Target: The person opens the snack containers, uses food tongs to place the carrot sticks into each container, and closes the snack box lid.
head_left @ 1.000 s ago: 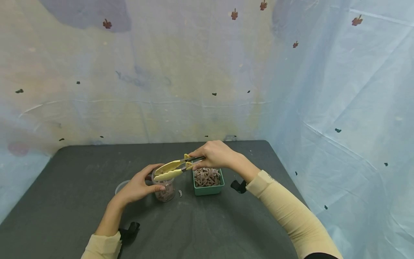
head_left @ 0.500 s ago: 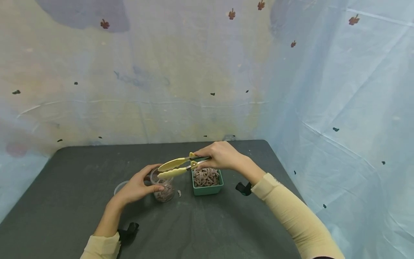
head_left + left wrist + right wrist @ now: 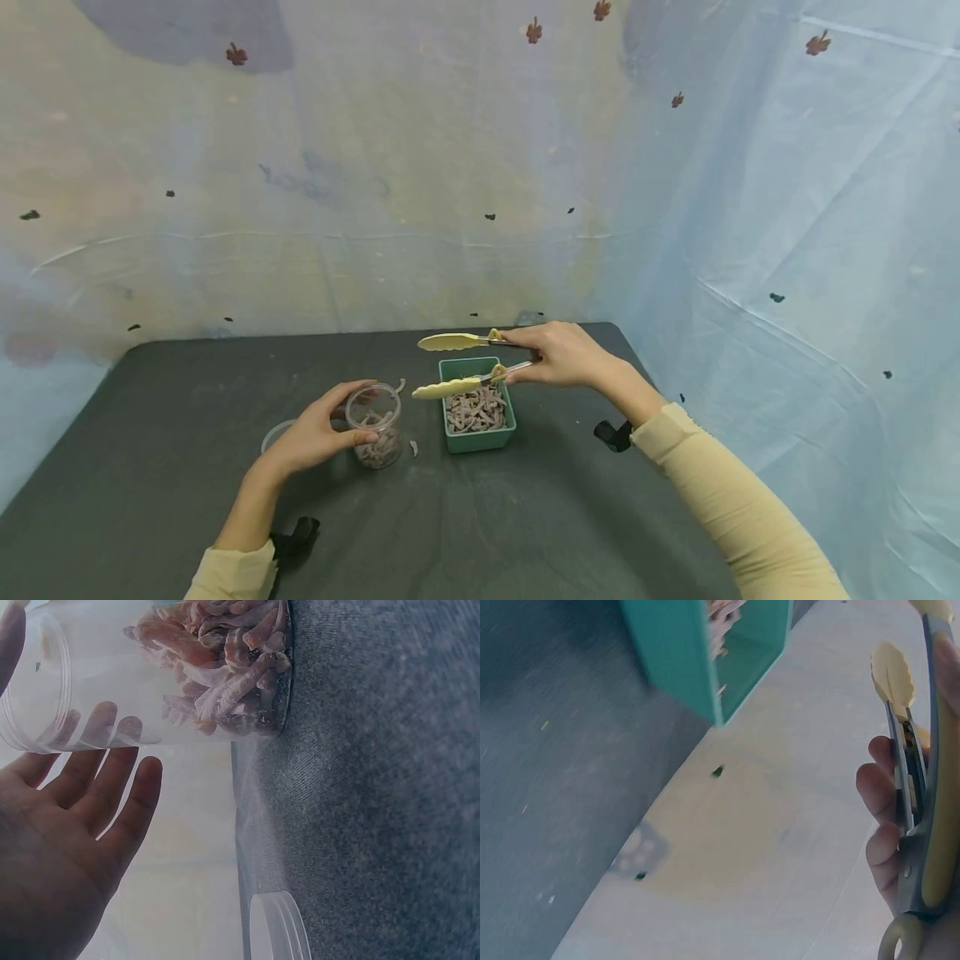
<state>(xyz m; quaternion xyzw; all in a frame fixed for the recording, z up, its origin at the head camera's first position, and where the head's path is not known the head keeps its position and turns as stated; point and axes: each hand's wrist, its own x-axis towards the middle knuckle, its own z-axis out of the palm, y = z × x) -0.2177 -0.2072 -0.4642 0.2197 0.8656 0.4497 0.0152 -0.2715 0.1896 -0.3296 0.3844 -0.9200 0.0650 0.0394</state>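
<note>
My left hand [image 3: 313, 435] holds a clear plastic jar [image 3: 366, 408] upright on the table, its thumb and fingers on either side. Brown-grey dried strips [image 3: 232, 671] fill the jar's lower part. With my right hand [image 3: 564, 353] I grip yellow-tipped tongs [image 3: 453, 388], spread apart with nothing visible between the tips. They hover above and to the left of a green rectangular container [image 3: 480, 443], which holds similar strips [image 3: 474, 412]. In the right wrist view my fingers wrap the handle of the tongs [image 3: 909, 877].
A round clear lid [image 3: 274, 433] lies left of the jar, partly behind my left hand. Loose strips lie on the dark table [image 3: 465, 533], one in front [image 3: 414, 448] and one behind [image 3: 401, 385], between jar and container. A patterned sheet [image 3: 420, 167] hangs behind the table.
My right hand has drawn the tongs rightward from over the jar to the green container, and their tips have spread wider. The left hand and jar have stayed put.
</note>
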